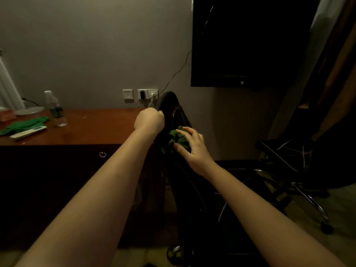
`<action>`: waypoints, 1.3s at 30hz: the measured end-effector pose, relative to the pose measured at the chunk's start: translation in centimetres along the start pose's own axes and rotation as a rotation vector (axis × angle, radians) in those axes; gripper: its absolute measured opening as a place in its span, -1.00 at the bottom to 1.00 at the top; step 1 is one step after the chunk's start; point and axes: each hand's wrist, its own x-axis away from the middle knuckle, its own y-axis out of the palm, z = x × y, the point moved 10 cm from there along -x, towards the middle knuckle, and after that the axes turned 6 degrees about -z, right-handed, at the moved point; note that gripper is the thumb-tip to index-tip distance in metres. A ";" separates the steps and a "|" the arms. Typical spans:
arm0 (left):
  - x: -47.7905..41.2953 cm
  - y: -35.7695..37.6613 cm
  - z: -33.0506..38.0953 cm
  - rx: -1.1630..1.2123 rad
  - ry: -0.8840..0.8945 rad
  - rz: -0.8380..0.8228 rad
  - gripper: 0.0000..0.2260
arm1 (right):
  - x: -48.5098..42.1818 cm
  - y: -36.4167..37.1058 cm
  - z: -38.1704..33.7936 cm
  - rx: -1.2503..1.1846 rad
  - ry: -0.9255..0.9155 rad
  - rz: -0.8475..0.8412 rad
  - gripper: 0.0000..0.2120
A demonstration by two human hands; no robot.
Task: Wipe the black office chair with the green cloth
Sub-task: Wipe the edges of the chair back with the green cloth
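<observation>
The black office chair [168,102] stands edge-on in front of me, its backrest top rising beside the desk. My left hand [149,120] grips the upper edge of the backrest with curled fingers. My right hand [191,149] holds a bunched green cloth [178,138] and presses it against the side of the backrest, a little below my left hand. The chair's lower part is lost in the dark.
A brown wooden desk [86,128] to the left carries a water bottle [55,110], another green cloth [23,125] and a white remote [28,132]. A dark TV [248,43] hangs on the wall. The chair's chrome wheeled base [308,197] spreads at right.
</observation>
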 end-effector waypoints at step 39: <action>-8.8 1.8 -1.8 -0.039 0.119 -0.101 -0.64 | -17.4 -1.1 6.4 0.048 0.131 0.213 -0.79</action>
